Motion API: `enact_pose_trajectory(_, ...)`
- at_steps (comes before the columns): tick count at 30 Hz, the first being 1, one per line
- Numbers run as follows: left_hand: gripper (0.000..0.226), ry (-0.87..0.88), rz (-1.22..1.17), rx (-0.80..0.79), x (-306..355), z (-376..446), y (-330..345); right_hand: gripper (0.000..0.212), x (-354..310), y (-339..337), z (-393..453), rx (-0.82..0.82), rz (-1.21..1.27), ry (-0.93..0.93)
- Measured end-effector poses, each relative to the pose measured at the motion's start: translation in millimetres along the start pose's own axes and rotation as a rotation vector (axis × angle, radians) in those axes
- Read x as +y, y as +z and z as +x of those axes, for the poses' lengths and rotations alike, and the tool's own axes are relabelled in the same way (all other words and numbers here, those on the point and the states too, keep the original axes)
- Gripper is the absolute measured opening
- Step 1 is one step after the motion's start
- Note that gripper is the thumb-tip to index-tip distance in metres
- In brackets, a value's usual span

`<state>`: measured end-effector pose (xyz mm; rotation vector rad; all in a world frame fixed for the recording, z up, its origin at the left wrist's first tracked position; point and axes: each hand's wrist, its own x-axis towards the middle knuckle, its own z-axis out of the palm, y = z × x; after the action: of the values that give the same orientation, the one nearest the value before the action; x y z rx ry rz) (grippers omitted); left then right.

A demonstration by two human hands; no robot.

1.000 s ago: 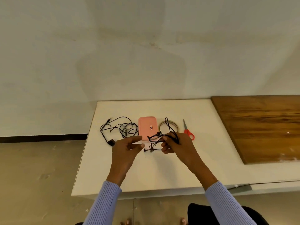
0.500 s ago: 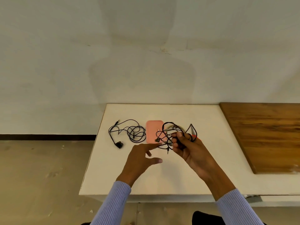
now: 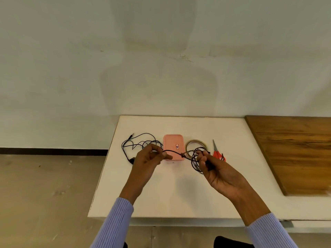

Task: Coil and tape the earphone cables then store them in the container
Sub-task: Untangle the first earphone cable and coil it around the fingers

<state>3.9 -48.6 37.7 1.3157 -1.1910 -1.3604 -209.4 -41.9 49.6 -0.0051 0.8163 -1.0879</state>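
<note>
1. Second cable (image 3: 141,146): loose black tangle on the white table (image 3: 179,194), left of the case, plug end pointing to the far-left corner.
2. Left hand (image 3: 148,161): raised over the table, fingers pinching one strand of the held cable (image 3: 176,153).
3. Case (image 3: 173,146): pink, lid closed, flat on the table between the hands, behind the stretched strand.
4. Tape (image 3: 195,144): roll lying flat just right of the case, partly behind the held loops.
5. Right hand (image 3: 215,169): apart from the left, fingers curled round the bunched loops of the held cable.
6. Scissors (image 3: 217,152): red handles, right of the tape.
7. Wood board (image 3: 295,151): far right.
</note>
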Motion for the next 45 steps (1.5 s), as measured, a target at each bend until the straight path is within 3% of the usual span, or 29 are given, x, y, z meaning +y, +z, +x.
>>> enact_pose_trajectory(5, 0.005, 0.077, 0.102, 0.032, 8, -5, -12, 0.017, 8, -5, -5, 0.058, -0.192, 0.000)
enact_pose_trajectory(8, 0.003, 0.106, 0.159, 0.048, 16, -10, -16, 0.015, 7, -7, -9, 0.119, -0.455, -0.035)
enact_pose_trajectory(11, 0.002, 0.103, 0.165, 0.061, 21, -14, -17, 0.005, 5, -9, -17, 0.265, -0.999, -0.207)
enact_pose_trajectory(13, 0.003, 0.096, 0.164, 0.055, 22, -16, -18, 0.010, 1, -17, -15, 0.407, -1.282, -0.340)
enact_pose_trajectory(18, 0.007, 0.077, 0.197, 0.040, 20, -16, -16, 0.021, -8, -28, -12, 0.533, -1.585, -0.621)
enact_pose_trajectory(22, 0.008, 0.070, 0.200, 0.045, 18, -12, -15, 0.020, -7, -26, -12, 0.431, -1.609, -0.869)
enact_pose_trajectory(26, 0.008, 0.079, 0.202, 0.000, 20, -12, -5, 0.023, 15, -1, -11, 0.088, -1.461, -0.938)
enact_pose_trajectory(30, 0.007, 0.071, 0.148, -0.061, 22, -12, 6, 0.039, 42, 15, -6, -0.209, -1.621, -0.929)
enact_pose_trajectory(38, 0.013, -0.009, -0.033, -0.060, 21, -9, 0, 0.021, 39, 17, 4, -0.201, -1.555, -1.036)
enact_pose_trajectory(45, 0.015, 0.052, 0.081, -0.020, 24, -10, 2, 0.013, 24, 17, 11, -0.190, -1.557, -0.967)
